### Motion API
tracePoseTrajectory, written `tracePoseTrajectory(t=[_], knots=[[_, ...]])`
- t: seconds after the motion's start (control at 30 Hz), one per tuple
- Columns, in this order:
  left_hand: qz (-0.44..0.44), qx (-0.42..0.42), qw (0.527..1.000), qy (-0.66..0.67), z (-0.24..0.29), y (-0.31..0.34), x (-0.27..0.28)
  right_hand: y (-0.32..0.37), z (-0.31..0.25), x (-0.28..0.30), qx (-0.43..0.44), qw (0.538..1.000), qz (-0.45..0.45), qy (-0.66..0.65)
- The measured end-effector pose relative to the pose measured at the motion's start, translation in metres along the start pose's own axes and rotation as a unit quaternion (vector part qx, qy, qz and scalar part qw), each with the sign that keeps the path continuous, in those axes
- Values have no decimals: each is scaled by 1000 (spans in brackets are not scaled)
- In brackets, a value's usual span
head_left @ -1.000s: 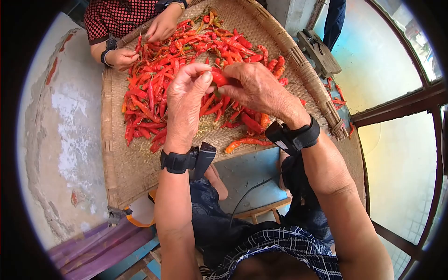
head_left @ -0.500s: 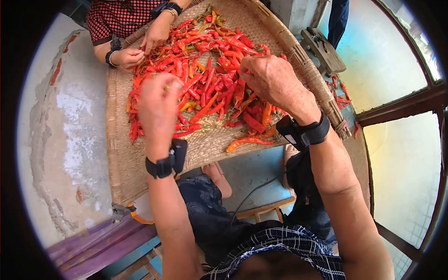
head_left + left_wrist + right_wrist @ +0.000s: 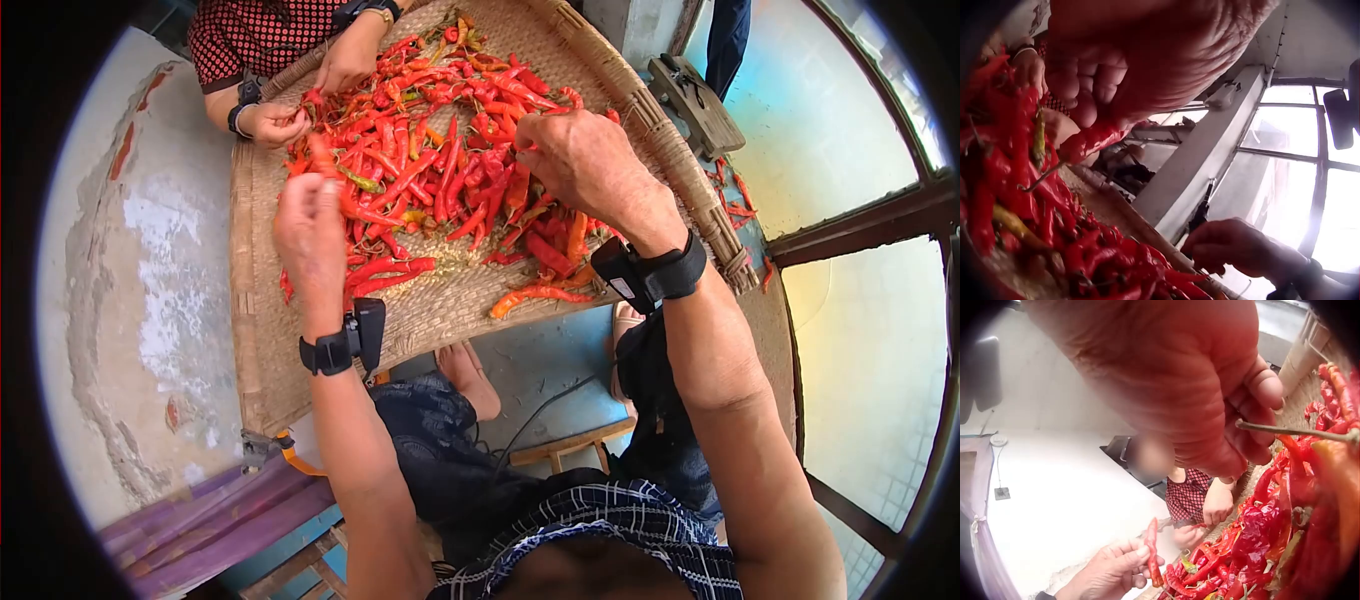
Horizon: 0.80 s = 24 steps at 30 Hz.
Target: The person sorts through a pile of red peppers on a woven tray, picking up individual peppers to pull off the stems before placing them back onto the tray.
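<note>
My left hand (image 3: 312, 240) is over the left part of a heap of red chili peppers (image 3: 440, 160). Between its thumb and fingers it pinches one red chili pepper (image 3: 1152, 550), which points upward in the right wrist view; its thin stem shows in the left wrist view. To the right, my right hand (image 3: 595, 170) hovers close over the heap with loosely curled fingers. In the right wrist view, no pepper shows between its thumb (image 3: 1225, 465) and fingers. A long-stemmed chili pepper lies near the fingertips there.
The heap lies in a large woven tray (image 3: 265, 340) with a raised rim. Another person's hands (image 3: 275, 125) work at its far left edge. A wooden bench (image 3: 695, 105) stands right of the tray, with loose peppers (image 3: 738, 195) on the floor beside it.
My hands were together on one red pepper over the middle and have parted. The left moved leftward and now pinches a chili pepper; the right shifted right, over the heap.
</note>
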<state>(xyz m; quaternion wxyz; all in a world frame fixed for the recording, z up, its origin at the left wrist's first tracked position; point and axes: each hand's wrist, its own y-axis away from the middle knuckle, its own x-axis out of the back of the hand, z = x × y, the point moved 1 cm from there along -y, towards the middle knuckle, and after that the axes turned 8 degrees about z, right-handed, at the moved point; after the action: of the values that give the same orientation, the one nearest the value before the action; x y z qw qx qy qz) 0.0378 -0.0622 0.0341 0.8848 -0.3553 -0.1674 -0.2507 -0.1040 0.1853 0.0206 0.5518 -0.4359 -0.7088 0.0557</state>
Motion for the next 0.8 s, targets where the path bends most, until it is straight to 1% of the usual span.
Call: tracePoseTrajectory(t=[0.03, 0.07, 0.1, 0.13, 0.17, 0.2, 0.23, 0.3, 0.37, 0.43, 0.5, 0.53, 0.57, 0.63, 0.67, 0.7, 0.77, 0.8], knots=[[0, 1, 1000, 0, -3, -1, 1, 0, 0, 1, 6, 1000, 11, -4], [119, -116, 977, -136, -2, -3, 6, 0, 0, 1, 6, 1000, 11, -4], [234, -228, 907, -266, 5, -4, 10, 0, 0, 2, 5, 1000, 5, 0], [185, -179, 931, -258, 9, -4, 9, -1, 0, 1, 4, 1000, 1, 4], [109, -107, 977, -145, 13, 1, 1, -2, -1, -1, 5, 1000, 2, 3], [11, -88, 990, -113, 21, 8, -9, -3, -2, -3, -1, 1000, -12, 20], [-88, -65, 991, -80, 29, 16, -20, -3, -3, -5, -7, 999, -28, 37], [-163, -144, 972, -89, 28, 33, -48, -3, -7, -6, -13, 999, -34, 38], [-211, -127, 954, -172, 31, 40, -66, -5, -9, -6, -20, 998, -35, 40], [-205, -136, 951, -187, 28, 40, -76, -7, -7, -4, -22, 998, -39, 37], [-210, -120, 950, -198, 23, 41, -80, -7, -5, -4, -30, 998, -37, 36], [-205, -124, 956, -170, 21, 40, -80, -7, -5, -3, -37, 998, -35, 32], [-206, -126, 955, -170, 20, 38, -79, -6, -4, -2, -38, 998, -33, 33], [-257, -75, 951, -152, 23, 36, -77, -6, -4, 1, -24, 999, -16, 21], [-261, -49, 951, -158, 26, 35, -74, -7, -3, 2, -25, 999, -14, 21], [-261, -51, 951, -159, 27, 35, -73, -6, -2, 1, -24, 999, -18, 18], [-225, 49, 971, -68, 27, 30, -69, -4, -1, 0, -26, 999, -16, 17], [-203, 25, 979, 0, 27, 29, -67, -3, -3, 1, -17, 1000, 1, 7]])
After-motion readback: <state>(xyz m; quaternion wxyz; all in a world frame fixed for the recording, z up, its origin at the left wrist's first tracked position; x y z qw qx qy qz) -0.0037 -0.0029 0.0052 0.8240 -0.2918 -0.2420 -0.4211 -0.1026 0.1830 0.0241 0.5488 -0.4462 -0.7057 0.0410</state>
